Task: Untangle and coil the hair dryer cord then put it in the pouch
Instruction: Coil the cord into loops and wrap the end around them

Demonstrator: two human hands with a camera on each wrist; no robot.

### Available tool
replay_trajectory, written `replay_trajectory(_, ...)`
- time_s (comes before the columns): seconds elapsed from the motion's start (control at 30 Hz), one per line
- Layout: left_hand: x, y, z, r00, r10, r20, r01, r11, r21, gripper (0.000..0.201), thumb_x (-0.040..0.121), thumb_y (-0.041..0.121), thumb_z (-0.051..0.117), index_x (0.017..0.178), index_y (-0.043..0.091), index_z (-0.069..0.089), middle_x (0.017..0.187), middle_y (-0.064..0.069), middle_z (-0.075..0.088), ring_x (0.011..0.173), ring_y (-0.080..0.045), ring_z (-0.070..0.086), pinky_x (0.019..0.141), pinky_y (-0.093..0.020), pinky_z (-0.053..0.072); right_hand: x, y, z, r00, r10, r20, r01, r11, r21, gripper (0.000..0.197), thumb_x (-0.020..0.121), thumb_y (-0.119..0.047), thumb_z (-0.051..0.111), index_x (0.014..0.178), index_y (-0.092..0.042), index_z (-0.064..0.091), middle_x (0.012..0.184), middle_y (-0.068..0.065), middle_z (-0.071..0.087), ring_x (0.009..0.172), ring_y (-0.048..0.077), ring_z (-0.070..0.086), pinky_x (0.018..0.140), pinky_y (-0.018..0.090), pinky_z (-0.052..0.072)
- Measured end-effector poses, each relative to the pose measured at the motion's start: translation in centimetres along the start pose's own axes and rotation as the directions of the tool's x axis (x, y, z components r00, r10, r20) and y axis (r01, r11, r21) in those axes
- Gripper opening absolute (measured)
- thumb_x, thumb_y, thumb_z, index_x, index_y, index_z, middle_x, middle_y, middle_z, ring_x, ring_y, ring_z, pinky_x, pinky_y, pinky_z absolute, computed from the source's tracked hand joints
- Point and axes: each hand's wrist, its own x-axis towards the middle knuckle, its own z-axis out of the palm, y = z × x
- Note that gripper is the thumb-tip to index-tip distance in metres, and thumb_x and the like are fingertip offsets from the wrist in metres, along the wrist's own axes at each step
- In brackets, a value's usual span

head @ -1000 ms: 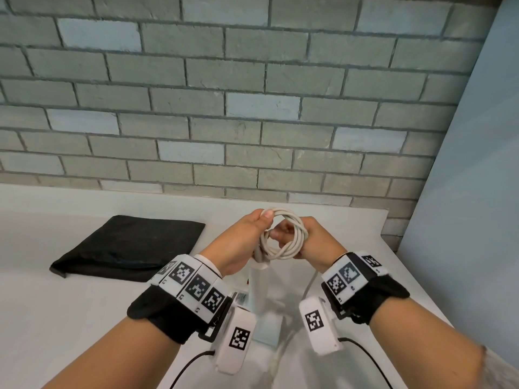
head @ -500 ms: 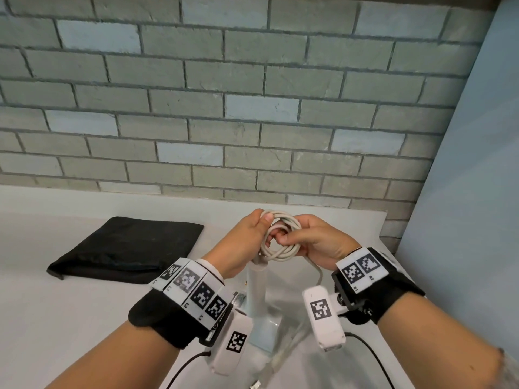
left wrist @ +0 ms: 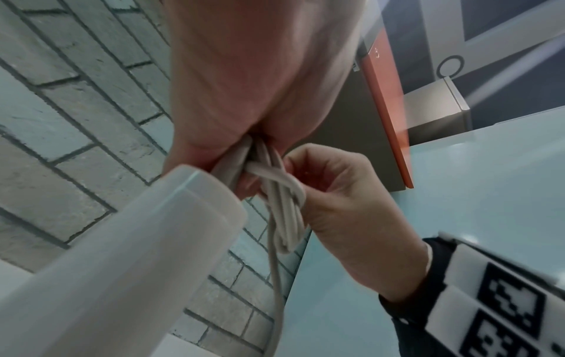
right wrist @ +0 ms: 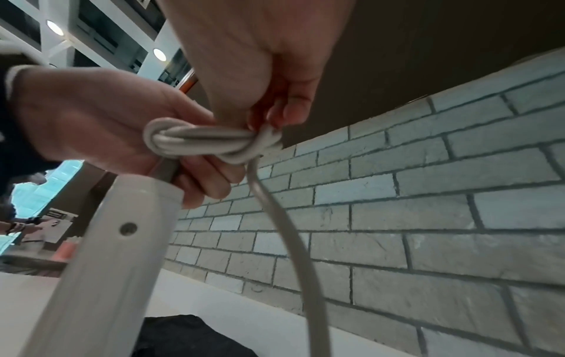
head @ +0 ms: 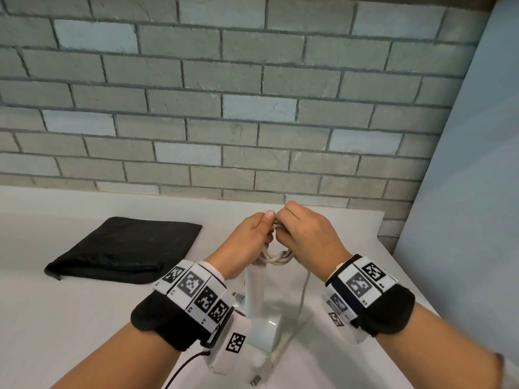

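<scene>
Grey-green brick wall (head: pixel 252 108) fills the back, pale blue panel (head: pixel 471 164) on the right; white flat table (head: pixel 70 318) below carries everything; flat black fabric pouch (head: pixel 123 251) lies on the table to the left, well apart from the hands, zip edge facing the camera; white plastic hair dryer (head: pixel 257 301) hangs upright above the table, handle end up just under the hands, body hidden low between the wrists; left hand (head: pixel 247 242) grips the bundled loops next to the handle top, thumb on top, fingers curled round the bundle; right hand (head: pixel 306 234) touching the left, fingers (right wrist: pixel 290 108) curled and pinching the wrap turn at the far end of the bundle; off-white coiled rubber cord (right wrist: pixel 207 142) sits between both hands as a tight bunch of loops with one turn crossed round it, a single strand drops from it toward the table (head: pixel 304 293); plug end blurred near the bottom edge of the head view
</scene>
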Motion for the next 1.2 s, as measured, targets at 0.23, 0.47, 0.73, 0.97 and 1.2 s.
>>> replay_trajectory(0.23, -0.5, 0.1, -1.6, 0.977, 0.004, 0.215, -0.031, 0.992, 0.123, 0.024, 0.090, 0.026, 0.053, 0.109, 0.011, 0.051, 0.094, -0.004, 0.058, 0.089, -0.013, 0.054, 0.084, -0.034, 0.046, 1.0, 0.4, -3.1, 0.933, 0.115, 0.342, -0.194, 0.959, 0.208, 0.012, 0.086, -0.014, 0.055, 0.087, -0.003, 0.060, 0.089, 0.007, 0.054, 0.081, 0.023, 0.053, 0.073, 0.031, 0.043)
replay_trajectory(0.47, -0.8, 0.7, -0.8, 0.973, 0.056, 0.225, -0.138, 0.921, 0.363, 0.015, 0.091, 0.017, 0.050, 0.098, 0.010, 0.039, 0.080, 0.008, 0.048, 0.074, -0.008, 0.048, 0.067, -0.022, 0.042, 1.4, 0.4, -5.2, 0.786, 0.205, 0.583, -0.500, 0.765, 0.406, 0.021, 0.076, -0.011, 0.065, 0.059, -0.016, 0.053, 0.078, 0.015, 0.058, 0.077, 0.026, 0.055, 0.082, 0.047, 0.046)
replay_trajectory(0.73, -0.3, 0.3, 0.5, 0.974, 0.197, 0.110, -0.225, 0.821, 0.525, 0.016, 0.095, 0.023, 0.043, 0.089, 0.010, 0.033, 0.070, 0.006, 0.045, 0.061, -0.011, 0.043, 0.051, -0.018, 0.034, 1.4, 0.4, -6.3, 0.787, 0.239, 0.569, -0.583, 0.591, 0.558, 0.008, 0.074, 0.005, 0.062, 0.072, 0.000, 0.056, 0.066, 0.018, 0.051, 0.062, 0.025, 0.050, 0.060, 0.035, 0.045)
replay_trajectory(0.97, -0.2, 0.0, 0.3, 0.971, 0.230, 0.070, -0.231, 0.815, 0.531, 0.016, 0.096, 0.025, 0.040, 0.088, 0.013, 0.032, 0.065, 0.008, 0.044, 0.058, -0.006, 0.042, 0.053, -0.013, 0.035, 0.5, 1.9, -6.0, 0.722, 0.362, 0.590, -0.688, 0.458, 0.563, 0.007, 0.080, 0.001, 0.060, 0.075, -0.002, 0.064, 0.051, 0.002, 0.057, 0.045, 0.009, 0.049, 0.046, 0.020, 0.041)
replay_trajectory(1.2, 0.0, -0.3, -0.6, 0.960, 0.279, -0.024, -0.221, 0.807, 0.548, 0.017, 0.096, 0.028, 0.036, 0.088, 0.014, 0.034, 0.059, 0.008, 0.041, 0.053, -0.007, 0.040, 0.050, -0.013, 0.035, -1.2, 3.1, -6.0, 0.731, 0.327, 0.599, -0.679, 0.265, 0.684, 0.013, 0.090, -0.008, 0.049, 0.083, -0.011, 0.060, 0.070, 0.002, 0.059, 0.067, 0.010, 0.061, 0.077, 0.028, 0.053)
